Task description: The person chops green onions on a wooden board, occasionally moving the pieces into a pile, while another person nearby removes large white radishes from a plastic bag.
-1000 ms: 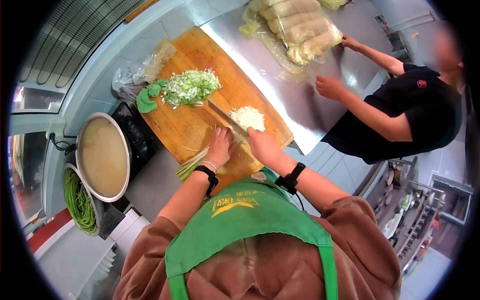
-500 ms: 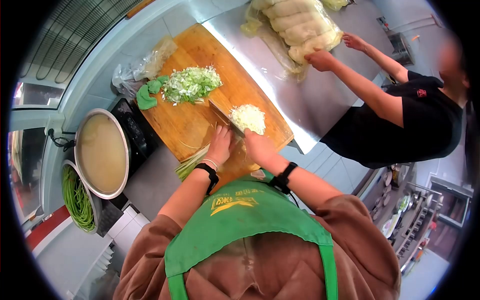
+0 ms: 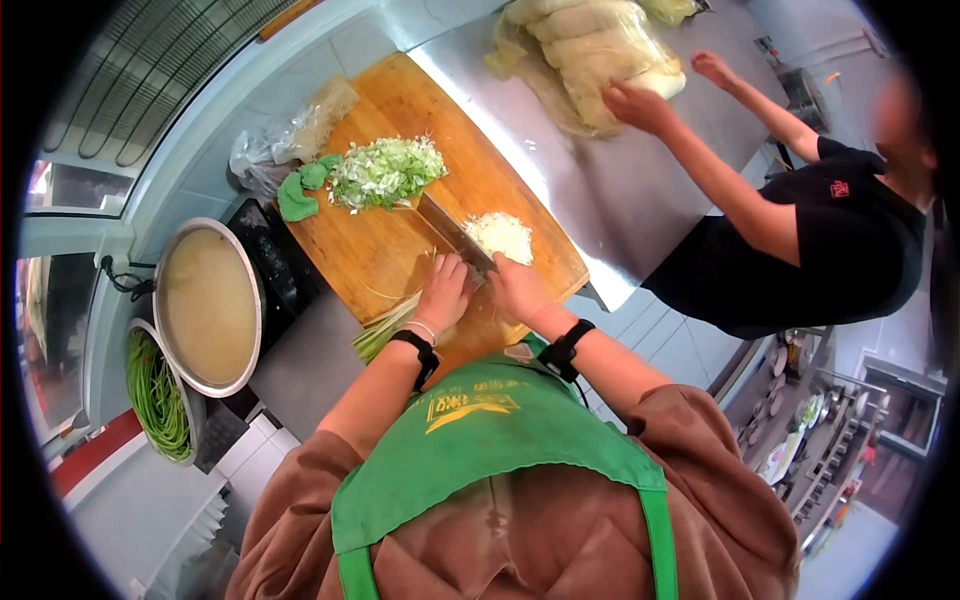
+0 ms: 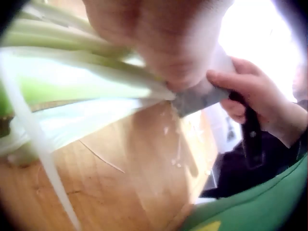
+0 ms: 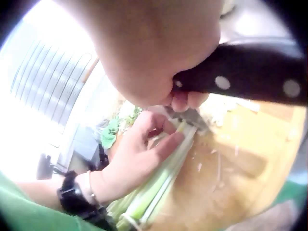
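On the wooden cutting board (image 3: pixel 480 170), my left hand (image 3: pixel 445 293) holds down a bundle of scallions (image 3: pixel 378 333) with curled fingers. The left wrist view shows their pale stalks (image 4: pixel 72 82) running under that hand to the blade. My right hand (image 3: pixel 520 292) grips a wide kitchen knife (image 3: pixel 450 230) by its black riveted handle (image 5: pixel 255 77). The blade stands at the cut ends, right beside the left fingertips. Finely chopped white scallion (image 3: pixel 502 236) lies beyond the blade, and a larger green-and-white chopped pile (image 3: pixel 388 173) sits farther back.
A green cloth-like piece (image 3: pixel 298 195) and a clear plastic bag (image 3: pixel 290 140) lie at the board's left edge. Left of it stand a pot of cloudy liquid (image 3: pixel 208 305) and a container of long green vegetables (image 3: pixel 160 395). Another person (image 3: pixel 800 230) handles bagged pale rolls (image 3: pixel 600 60) on the steel table.
The knife blade has tilted and shifted slightly while my left hand stays on the scallions. The other person's near hand has moved onto the bagged rolls, and the bag's covering has shifted.
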### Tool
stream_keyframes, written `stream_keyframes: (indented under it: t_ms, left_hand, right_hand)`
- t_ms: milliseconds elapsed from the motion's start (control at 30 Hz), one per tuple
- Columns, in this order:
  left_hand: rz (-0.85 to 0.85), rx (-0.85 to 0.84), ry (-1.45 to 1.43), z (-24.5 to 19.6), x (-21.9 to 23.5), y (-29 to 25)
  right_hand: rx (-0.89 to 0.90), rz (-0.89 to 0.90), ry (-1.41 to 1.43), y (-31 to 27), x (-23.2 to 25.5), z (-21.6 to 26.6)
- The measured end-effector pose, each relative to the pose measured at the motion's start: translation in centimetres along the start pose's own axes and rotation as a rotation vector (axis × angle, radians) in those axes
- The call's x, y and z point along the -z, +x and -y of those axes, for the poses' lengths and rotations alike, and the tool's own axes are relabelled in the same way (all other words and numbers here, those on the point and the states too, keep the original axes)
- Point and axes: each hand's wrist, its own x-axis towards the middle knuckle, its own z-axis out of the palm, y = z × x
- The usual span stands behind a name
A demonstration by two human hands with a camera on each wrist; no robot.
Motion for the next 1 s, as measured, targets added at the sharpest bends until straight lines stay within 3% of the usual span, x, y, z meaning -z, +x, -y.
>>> stream_keyframes:
  t_ms: [167, 200, 267, 367, 467, 567, 633, 767, 1000]
  left_hand:
    - [0.109, 0.072, 0.022, -0.1, 0.7, -0.9]
    - [0.133, 0.076, 0.020, 0.0, 0.6, -0.8]
    - [0.097, 0.055, 0.029, 0.1, 0.2, -0.7]
    - [0.082, 0.024, 0.056, 0.3, 0.2, -0.6]
    - [0.106, 0.011, 0.043, 0.2, 0.1, -1.0]
    - [0.066, 0.025, 0.016, 0.3, 0.3, -0.9]
    - [0.037, 0.019, 0.003, 0.4, -0.1, -1.1]
    - [0.069, 0.059, 0.020, 0.3, 0.0, -0.6]
    - [0.066, 0.046, -0.014, 0.3, 0.0, -1.2]
  right_hand:
    - [0.058, -0.033, 0.044, -1.4, 2.3, 0.8]
    - [0.006, 0.029, -0.031, -1.9, 2.7, 1.6]
    - [-0.048, 0.092, -0.108, -1.8, 2.0, 2.0]
    - [0.014, 0.000, -0.090, -0.3, -1.2, 0.7]
    - [0.046, -0.052, -0.051, 0.4, -1.0, -0.1]
    - [0.083, 0.030, -0.020, -1.0, 1.1, 0.9]
    - [0.014, 0.086, -0.101, -1.7, 1.5, 1.7]
    - [0.049, -0.007, -0.035, 0.7, -0.6, 0.9]
    - [0.025, 0.066, -0.024, -0.7, 0.5, 1.4]
